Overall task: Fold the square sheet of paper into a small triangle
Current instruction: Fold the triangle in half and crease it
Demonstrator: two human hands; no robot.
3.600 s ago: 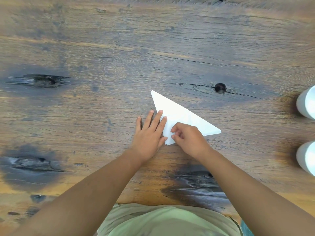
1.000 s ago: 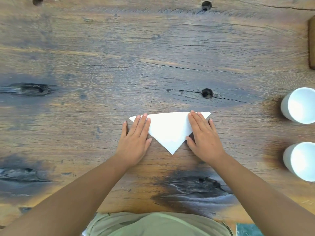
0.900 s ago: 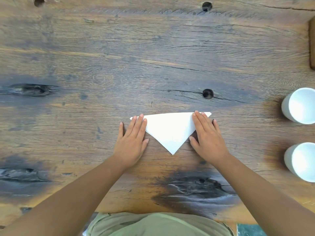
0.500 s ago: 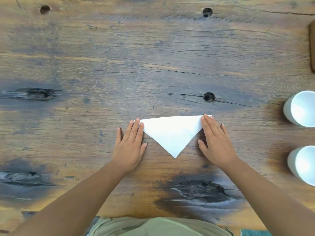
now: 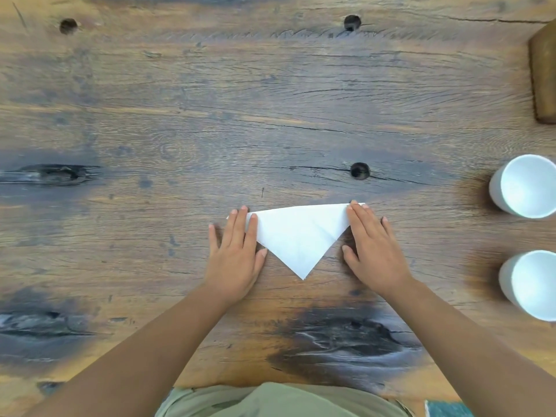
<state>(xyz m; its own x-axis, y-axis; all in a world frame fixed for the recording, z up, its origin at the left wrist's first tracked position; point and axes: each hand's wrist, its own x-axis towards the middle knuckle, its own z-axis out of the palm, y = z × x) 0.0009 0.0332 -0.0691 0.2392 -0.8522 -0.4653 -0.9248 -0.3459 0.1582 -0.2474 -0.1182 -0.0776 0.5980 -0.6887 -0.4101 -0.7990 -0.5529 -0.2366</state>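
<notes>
One sheet of white paper (image 5: 296, 236) lies folded into a triangle on the wooden bench (image 5: 210, 100), near the person's edge and about midway across. Its long edge runs left to right on the far side, and its point aims back toward the person. A faint crease slants across its right half.

The left hand (image 5: 234, 257) lies flat, palm down, at the triangle's left corner. Its fingers (image 5: 251, 227) are straight and held together, covering that corner, with the thumb resting on the wood just beside the slanted edge. The right hand (image 5: 373, 251) mirrors it at the right corner: flat, fingers straight, fingertips pressing the paper's tip, thumb spread out on the wood. Neither hand grips anything.

A dark knot hole (image 5: 360, 170) sits in the bench just beyond the paper's right corner. Well off to the right stand two white cups (image 5: 526, 188), one nearer the person (image 5: 532, 284), both upright and cut off by the frame edge. A brown wooden block (image 5: 544, 76) shows at the far right edge. A pale green shirt (image 5: 279, 401) fills the bottom of the view.
</notes>
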